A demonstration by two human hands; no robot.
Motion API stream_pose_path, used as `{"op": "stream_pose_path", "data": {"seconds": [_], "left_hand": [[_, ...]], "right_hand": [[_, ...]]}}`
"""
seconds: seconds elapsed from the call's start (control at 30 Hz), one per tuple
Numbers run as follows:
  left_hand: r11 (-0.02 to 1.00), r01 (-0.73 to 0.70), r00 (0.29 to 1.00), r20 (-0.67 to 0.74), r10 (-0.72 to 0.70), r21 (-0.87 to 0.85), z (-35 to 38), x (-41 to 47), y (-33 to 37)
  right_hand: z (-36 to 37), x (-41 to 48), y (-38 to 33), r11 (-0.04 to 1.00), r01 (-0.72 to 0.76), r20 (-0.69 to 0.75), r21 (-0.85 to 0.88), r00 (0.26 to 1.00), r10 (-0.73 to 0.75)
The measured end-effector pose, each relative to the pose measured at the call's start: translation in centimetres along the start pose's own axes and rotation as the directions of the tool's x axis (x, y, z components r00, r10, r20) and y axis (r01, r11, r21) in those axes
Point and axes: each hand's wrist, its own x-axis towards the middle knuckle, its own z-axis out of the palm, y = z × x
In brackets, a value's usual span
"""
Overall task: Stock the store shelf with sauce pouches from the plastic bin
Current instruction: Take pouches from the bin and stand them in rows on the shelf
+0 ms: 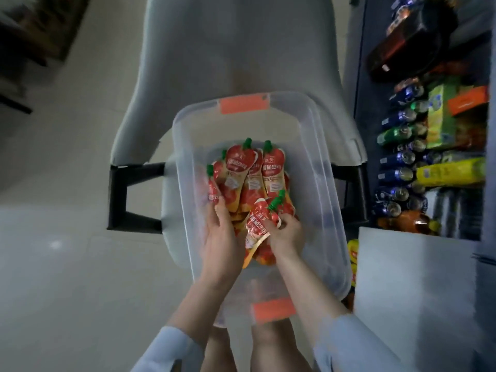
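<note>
Here the clear plastic bin (316,167) sits on a grey chair (214,49), with the store shelf (429,146) of cans and boxes off past the right fingers. The sauce pouches (249,175) lie heaped just beyond both sets of fingertips. The left hand (218,237) curls around several at the pile's edge; the right hand (285,233) pinches one pouch (259,224) below its green cap. An overfull, slippery left-hand bundle could slide apart and drop. White Chinese characters mark the red labels; blur defeats a sure reading.
</note>
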Motion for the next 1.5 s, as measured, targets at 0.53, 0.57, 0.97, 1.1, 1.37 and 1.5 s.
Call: {"op": "stream_pose_path", "data": {"seconds": [0.53, 0.57, 0.97, 1.1, 1.37, 1.5], "left_hand": [[0.983, 0.174, 0.980, -0.084, -0.178, -0.056, 5.2, 4.6, -1.0], [0.972, 0.216, 0.969, -0.097, -0.225, -0.098, 5.1, 4.7, -1.0], [0.937, 0.301, 0.947, -0.056, -0.315, -0.175, 4.7, 5.0, -0.3], [0.912, 0.269, 0.959, -0.003, -0.284, -0.311, 2.8, 3.5, 0.5], [0.853, 0.194, 0.981, 0.080, -0.178, -0.484, -3.4, -3.2, 4.8], [0.859, 0.147, 0.986, 0.139, -0.089, -0.491, -6.5, -7.5, 7.6]], "right_hand": [[-0.2, 4.1, -6.1, 0.890, 0.392, 0.172, -0.232, 0.917, -0.360], [-0.4, 4.3, -6.2, 0.882, 0.410, 0.172, -0.233, 0.910, -0.377], [-2.3, 5.1, -6.0, 0.904, 0.422, 0.188, -0.068, 0.895, -0.404], [-4.1, 4.1, -5.9, 0.930, 0.366, 0.205, 0.047, 0.907, -0.367], [-11.2, -4.9, -3.8, 0.897, 0.080, 0.223, 0.435, 0.955, -0.194], [-16.0, -11.0, -2.6, 0.854, 0.090, 0.142, 0.513, 0.972, -0.188]]}}
